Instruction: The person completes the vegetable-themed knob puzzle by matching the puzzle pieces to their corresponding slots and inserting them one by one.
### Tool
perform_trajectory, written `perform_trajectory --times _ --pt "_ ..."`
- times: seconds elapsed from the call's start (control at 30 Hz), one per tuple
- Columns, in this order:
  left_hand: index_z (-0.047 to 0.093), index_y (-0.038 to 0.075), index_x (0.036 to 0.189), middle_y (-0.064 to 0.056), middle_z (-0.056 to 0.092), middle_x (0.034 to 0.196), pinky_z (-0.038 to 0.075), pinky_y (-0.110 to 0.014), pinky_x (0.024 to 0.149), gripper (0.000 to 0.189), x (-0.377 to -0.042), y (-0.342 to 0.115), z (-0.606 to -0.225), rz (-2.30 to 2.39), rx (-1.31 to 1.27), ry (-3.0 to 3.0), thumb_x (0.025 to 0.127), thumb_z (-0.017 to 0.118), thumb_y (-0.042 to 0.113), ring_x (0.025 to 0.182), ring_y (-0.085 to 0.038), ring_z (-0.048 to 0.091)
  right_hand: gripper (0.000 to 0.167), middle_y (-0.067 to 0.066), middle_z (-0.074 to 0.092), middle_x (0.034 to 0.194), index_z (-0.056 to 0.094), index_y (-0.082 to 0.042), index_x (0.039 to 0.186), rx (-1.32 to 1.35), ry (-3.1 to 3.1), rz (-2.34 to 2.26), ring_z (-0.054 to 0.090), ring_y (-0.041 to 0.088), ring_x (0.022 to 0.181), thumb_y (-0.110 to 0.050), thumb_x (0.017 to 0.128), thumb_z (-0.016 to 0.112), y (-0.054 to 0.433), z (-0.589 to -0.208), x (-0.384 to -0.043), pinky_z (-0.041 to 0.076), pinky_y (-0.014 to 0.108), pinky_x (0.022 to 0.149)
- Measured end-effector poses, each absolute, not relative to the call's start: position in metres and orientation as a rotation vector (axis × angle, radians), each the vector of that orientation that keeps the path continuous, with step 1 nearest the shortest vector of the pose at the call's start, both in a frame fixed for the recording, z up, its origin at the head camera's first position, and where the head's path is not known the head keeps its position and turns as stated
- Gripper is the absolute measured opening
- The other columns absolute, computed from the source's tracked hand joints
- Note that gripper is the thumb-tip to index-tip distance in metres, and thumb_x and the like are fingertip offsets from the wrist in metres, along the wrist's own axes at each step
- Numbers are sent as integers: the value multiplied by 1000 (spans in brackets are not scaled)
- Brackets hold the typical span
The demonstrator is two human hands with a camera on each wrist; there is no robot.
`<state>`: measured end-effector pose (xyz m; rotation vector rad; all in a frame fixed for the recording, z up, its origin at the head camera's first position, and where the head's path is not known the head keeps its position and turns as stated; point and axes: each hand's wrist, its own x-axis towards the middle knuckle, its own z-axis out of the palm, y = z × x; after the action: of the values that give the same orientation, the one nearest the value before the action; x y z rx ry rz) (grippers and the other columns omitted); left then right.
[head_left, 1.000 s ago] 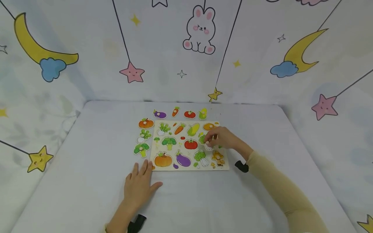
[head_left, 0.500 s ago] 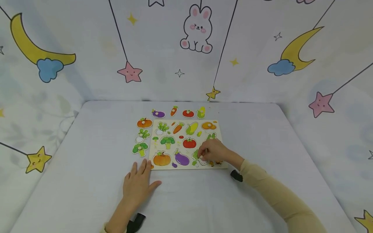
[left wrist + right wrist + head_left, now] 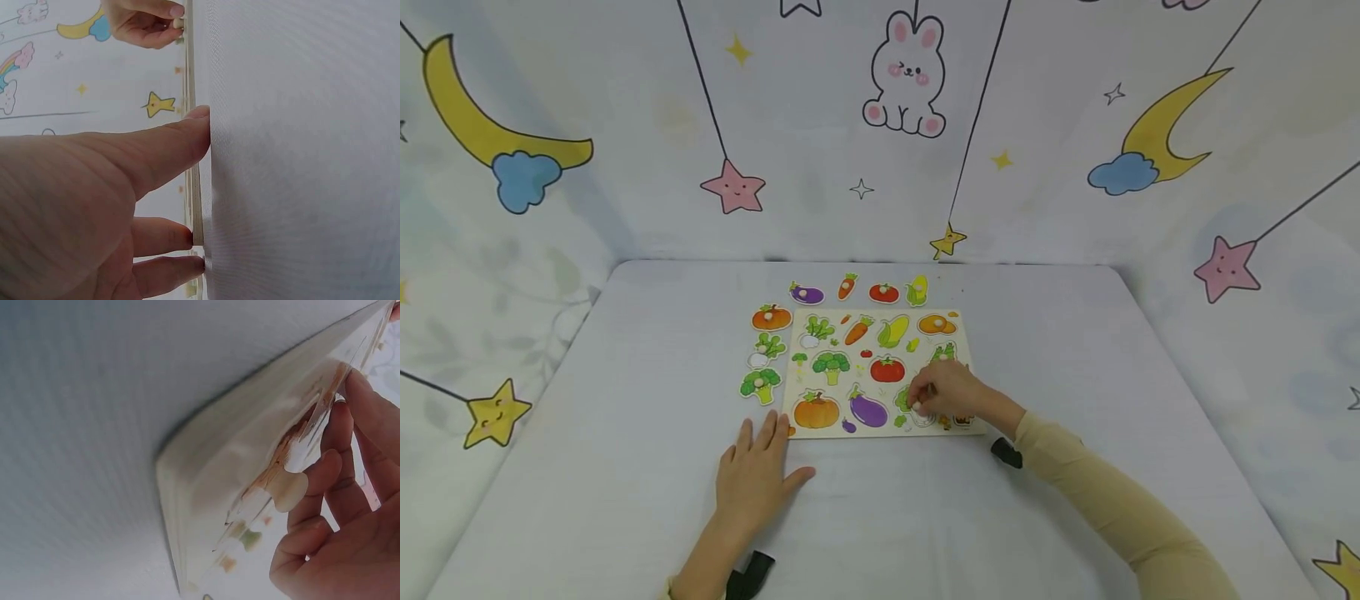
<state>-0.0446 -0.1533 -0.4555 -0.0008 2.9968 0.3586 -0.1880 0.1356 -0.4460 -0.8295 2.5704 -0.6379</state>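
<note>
A wooden vegetable puzzle board [image 3: 850,429] lies on the white table, with pictures of vegetables printed on it. My right hand [image 3: 946,390] is over its front right part, fingertips pinching the knob of a bok choy puzzle piece [image 3: 903,399], which sits over the matching picture. The fingers cover much of that piece. In the left wrist view a pale wooden knob [image 3: 179,24] shows between the right fingertips. My left hand [image 3: 751,477] lies with fingers spread, fingertips at the board's front left corner. A mushroom piece's knob [image 3: 289,490] stands close below the right fingers.
Loose knobbed pieces line the board's back edge: eggplant [image 3: 807,294], carrot [image 3: 847,287], tomato [image 3: 884,293] and corn [image 3: 917,291]. Along its left side lie a pumpkin [image 3: 772,317], a turnip [image 3: 760,359] and a broccoli [image 3: 761,384]. A cartoon-printed backdrop [image 3: 820,208] stands behind the table.
My right hand has brought the bok choy piece from the board's right middle toward the front, down over its picture, and stays there since. The left hand has kept its place.
</note>
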Motion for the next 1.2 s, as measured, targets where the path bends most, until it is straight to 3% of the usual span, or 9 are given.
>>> perform_trajectory --times 0.2,0.37,0.5,0.8,1.07,1.2 --pt "44 3 145 -21 42 151 37 -67 101 86 -47 -156 -454 347 1 3008 81 74 51 138 -53 32 14 -11 60 72 73 -23 83 -806 2529 -663 52 8 72 -11 80 80 133 -444 -191 45 23 66" --pt "44 3 145 -21 42 151 37 -67 101 86 -47 -157 -453 349 -1 3011 81 74 51 138 -53 32 16 -9 64 78 76 -18 100 -842 2410 -672 53 9 74 -14 84 77 137 -433 -206 47 23 68" --pt "44 3 145 -21 42 151 37 -66 101 86 -47 -158 -453 344 2 3021 80 74 51 138 -53 33 25 -3 66 84 74 -12 113 -848 2456 -699 54 13 76 -13 88 73 139 -417 -239 48 25 70" --pt "47 3 144 -20 45 149 40 -65 100 86 -43 -156 -460 299 13 3025 79 73 54 136 -52 36 32 12 64 96 62 -3 120 -525 2734 -856 56 25 86 -9 89 69 147 -414 -338 48 35 76" --pt "48 4 143 -19 46 149 41 -65 99 87 -41 -154 -463 298 9 3034 77 74 56 136 -52 38 33 15 60 119 61 -10 120 -306 2668 -815 57 29 103 -13 88 69 144 -441 -369 47 43 90" --pt "48 5 143 -18 45 149 41 -65 99 87 -41 -154 -462 305 -1 3028 77 74 56 136 -52 37 27 15 57 124 63 -7 116 -269 2625 -845 52 28 105 -12 89 68 138 -450 -373 44 42 96"
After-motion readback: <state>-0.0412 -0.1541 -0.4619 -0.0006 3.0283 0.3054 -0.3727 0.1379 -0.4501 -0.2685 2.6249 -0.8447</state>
